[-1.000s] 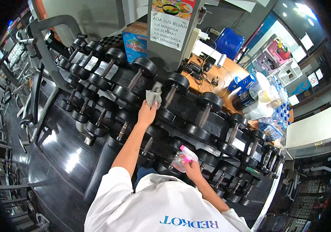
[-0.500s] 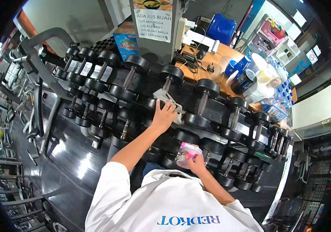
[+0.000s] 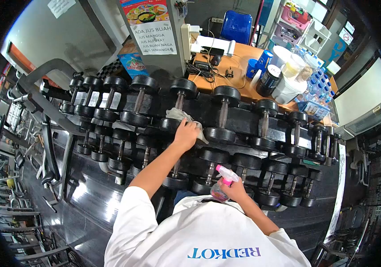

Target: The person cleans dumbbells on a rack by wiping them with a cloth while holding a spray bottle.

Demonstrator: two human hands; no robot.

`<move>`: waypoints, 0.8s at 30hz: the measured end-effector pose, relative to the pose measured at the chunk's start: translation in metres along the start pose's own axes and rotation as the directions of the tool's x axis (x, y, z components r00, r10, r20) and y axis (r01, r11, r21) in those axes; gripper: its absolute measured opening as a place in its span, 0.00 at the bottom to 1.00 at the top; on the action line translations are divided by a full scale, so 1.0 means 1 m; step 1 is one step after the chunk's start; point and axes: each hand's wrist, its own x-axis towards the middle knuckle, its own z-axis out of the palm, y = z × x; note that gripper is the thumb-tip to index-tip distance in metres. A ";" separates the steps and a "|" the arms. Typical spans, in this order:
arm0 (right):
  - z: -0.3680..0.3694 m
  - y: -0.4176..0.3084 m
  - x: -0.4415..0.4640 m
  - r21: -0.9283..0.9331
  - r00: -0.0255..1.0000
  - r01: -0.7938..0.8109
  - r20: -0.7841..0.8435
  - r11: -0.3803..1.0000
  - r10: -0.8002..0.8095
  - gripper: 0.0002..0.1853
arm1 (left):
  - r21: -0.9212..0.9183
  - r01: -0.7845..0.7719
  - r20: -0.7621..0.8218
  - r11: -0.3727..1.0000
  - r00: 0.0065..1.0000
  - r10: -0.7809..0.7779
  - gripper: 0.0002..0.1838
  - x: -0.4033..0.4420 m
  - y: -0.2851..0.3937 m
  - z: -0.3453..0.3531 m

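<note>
My left hand (image 3: 187, 135) presses a grey cloth (image 3: 179, 115) against a black dumbbell (image 3: 183, 89) on the rack's upper row, its fingers bent over the cloth. The cloth covers part of that dumbbell's lower end. A clear spray bottle (image 3: 227, 175) with a pink and white head is in my right hand (image 3: 235, 190), in front of the lower row. Just right of the cloth lies another dumbbell (image 3: 223, 113). Below it, a lower-row dumbbell (image 3: 211, 167) sits close to the spray bottle.
Behind the rack, a wooden desk (image 3: 244, 55) carries cables, blue cups, a dark jar (image 3: 269, 81) and bottles. A pillar with a paper sign (image 3: 154, 39) rises beside a blue box (image 3: 132, 65). Gym machines stand on the left, with a curved frame (image 3: 48, 66) near the rack.
My left hand and the cloth have moved right, onto the neighbouring dumbbell, and the cloth is spread wider. The view has turned and shifted. The spray bottle stays in my right hand.
</note>
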 end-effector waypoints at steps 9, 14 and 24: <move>-0.014 0.016 0.001 -0.054 1.000 0.025 -0.016 0.998 -0.026 0.17 | -0.669 0.431 -0.033 0.605 0.796 -0.604 0.17 -0.052 -0.048 -0.080; -0.004 -0.004 0.016 0.083 0.999 0.049 0.013 0.995 -0.051 0.18 | -0.739 0.618 0.271 0.268 0.637 -0.721 0.22 -0.138 -0.022 -0.064; 0.035 0.002 0.040 0.262 0.950 -0.138 0.308 0.955 0.052 0.18 | -0.885 0.190 0.449 -0.426 0.095 -0.889 0.30 -0.246 0.035 -0.086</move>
